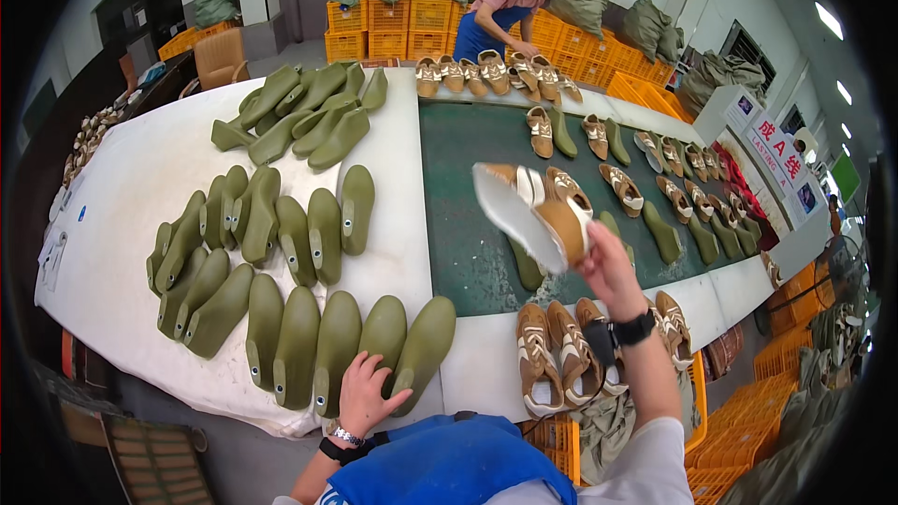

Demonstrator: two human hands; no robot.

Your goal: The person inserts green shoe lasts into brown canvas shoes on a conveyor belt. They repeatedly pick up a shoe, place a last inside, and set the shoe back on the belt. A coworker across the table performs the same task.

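Blue apron (458, 463) nearest, cut off by the bottom edge. My left hand (365, 397) is at the front row of lasts (296, 341), fingers spread over the low end of one, thumb out toward the rightmost. Can't tell if it's gripping or just resting; finger undersides hidden. Near-edge shoes (535, 365) sit to the right, some blocked by my right wrist.

Right hand (608, 266) is clamped on the heel end of the held shoe (520, 221), up over the green belt (477, 266), pale sole tilted left and down. Far-side fingers hidden. Hard to see where its upper ends and whatever's behind begins. It also covers part of a last (527, 266) on the belt.

Beyond: more shoes and lasts in pairs on the belt, right end small. Far side, co-worker (505, 9) bent over shoes, fingers unclear. Crates (369, 28) behind, partly blocked.
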